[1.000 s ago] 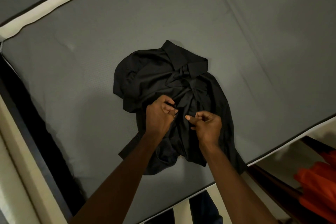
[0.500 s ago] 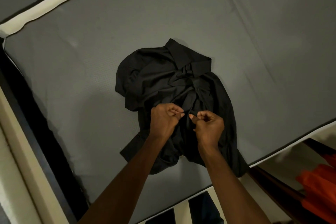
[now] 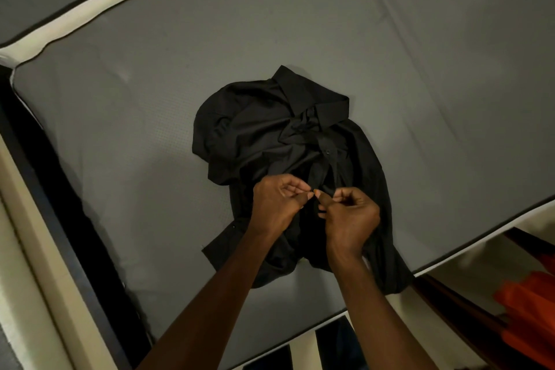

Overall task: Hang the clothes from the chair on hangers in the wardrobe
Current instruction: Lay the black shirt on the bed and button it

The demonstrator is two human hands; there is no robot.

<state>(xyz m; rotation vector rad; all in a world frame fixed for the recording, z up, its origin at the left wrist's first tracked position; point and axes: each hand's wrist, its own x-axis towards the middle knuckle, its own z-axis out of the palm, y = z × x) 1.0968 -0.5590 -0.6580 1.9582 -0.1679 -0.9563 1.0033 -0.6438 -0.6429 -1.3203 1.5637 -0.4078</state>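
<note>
On the grey mattress [image 3: 390,54], near its near edge and about midway along it, a black collared shirt [image 3: 258,129] lies crumpled in a heap. Its collar [image 3: 312,99] points toward the far side, and a small dark button [image 3: 327,152] shows on the front strip below the collar. The shirt's lower hem reaches the near edge of the mattress.

Two bare forearms reach in from the bottom of the view. Both hands meet over the lower middle of the shirt, their fingertips almost touching. The left hand [image 3: 279,204] has its fingers curled, thumb and forefinger pinching a fold of the black fabric. The right hand [image 3: 351,216] is likewise curled, thumb and forefinger pinching the shirt's front just beside the left.

A cream band [image 3: 99,12] with dark piping runs along the far left edge of the mattress. Past the near right corner, an orange cloth [image 3: 531,312] lies lower down, blurred. No brand, label or writing can be read anywhere.
</note>
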